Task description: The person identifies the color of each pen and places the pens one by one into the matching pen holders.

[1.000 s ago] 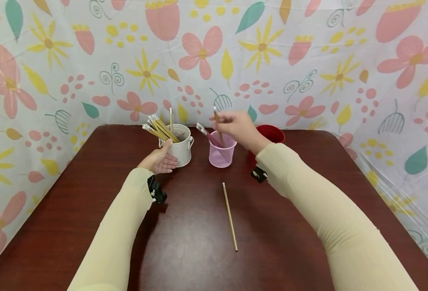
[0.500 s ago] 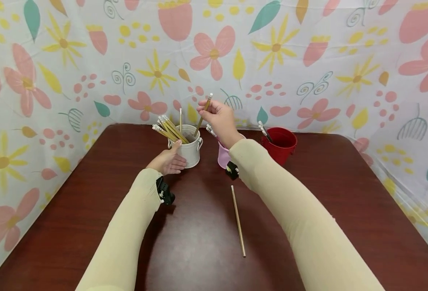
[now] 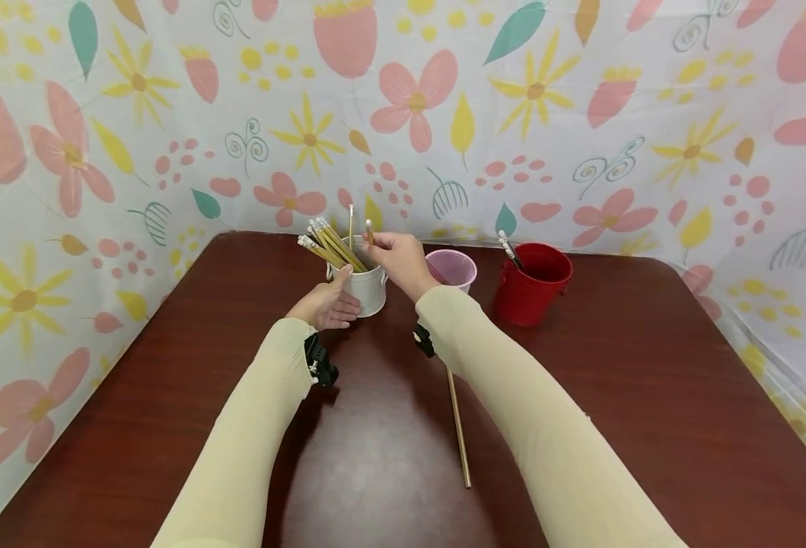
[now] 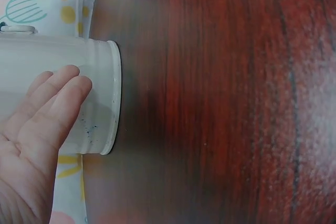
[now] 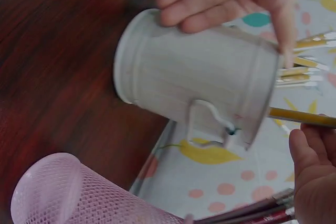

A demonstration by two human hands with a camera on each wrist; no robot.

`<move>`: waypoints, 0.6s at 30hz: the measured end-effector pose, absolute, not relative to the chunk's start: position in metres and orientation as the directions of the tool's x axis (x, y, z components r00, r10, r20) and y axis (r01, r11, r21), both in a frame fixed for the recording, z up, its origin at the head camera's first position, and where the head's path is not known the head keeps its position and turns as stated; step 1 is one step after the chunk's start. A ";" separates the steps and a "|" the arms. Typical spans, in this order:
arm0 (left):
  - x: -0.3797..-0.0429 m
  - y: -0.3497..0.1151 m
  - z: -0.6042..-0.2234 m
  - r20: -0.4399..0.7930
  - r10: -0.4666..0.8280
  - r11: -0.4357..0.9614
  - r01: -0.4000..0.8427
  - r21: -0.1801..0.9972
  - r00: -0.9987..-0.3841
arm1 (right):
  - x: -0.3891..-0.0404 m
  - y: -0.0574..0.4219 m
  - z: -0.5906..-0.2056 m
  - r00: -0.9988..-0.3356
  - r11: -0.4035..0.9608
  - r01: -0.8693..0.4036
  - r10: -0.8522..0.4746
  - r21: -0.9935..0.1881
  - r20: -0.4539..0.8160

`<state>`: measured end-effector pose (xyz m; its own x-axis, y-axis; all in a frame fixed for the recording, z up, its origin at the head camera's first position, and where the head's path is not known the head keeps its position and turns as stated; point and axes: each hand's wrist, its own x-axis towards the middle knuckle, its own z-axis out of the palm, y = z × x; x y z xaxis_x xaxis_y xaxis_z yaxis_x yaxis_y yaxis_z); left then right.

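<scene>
A white metal bucket with side handles holds several yellow pencils, white erasers up. My left hand lies against its near left side, thumb at the rim, fingers stretched along the wall, as the left wrist view shows the hand too. Between thumb and fingers, my right hand pinches a yellow-gold pencil near its eraser end. The pencil's lower part is inside the bucket, hidden by the wall. Below my right forearm, another gold pencil lies on the table.
Right of the white bucket stands a pink mesh cup with dark red pencils, partly behind my right hand. Farther right is a red bucket holding black-and-white pencils. A flowered cloth hangs behind the dark wooden table.
My right hand has carried the gold pencil from the pink mesh cup leftward and lowered it into the white bucket. My left hand stays at the bucket; the head view has shifted slightly.
</scene>
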<state>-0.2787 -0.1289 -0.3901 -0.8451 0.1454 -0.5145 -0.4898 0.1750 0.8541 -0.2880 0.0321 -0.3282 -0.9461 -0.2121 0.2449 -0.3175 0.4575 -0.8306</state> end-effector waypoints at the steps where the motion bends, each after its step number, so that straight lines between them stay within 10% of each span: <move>1: -0.279 -0.129 -0.390 -0.515 0.145 0.170 -0.492 0.854 -0.845 | -0.289 0.031 -0.331 -0.944 0.480 -0.325 -0.220 -0.815 0.246; 18: -0.281 -0.132 -0.391 -0.496 0.181 0.188 -0.465 0.865 -0.849 | -0.284 0.046 -0.337 -0.916 0.548 -0.350 -0.370 -0.760 0.156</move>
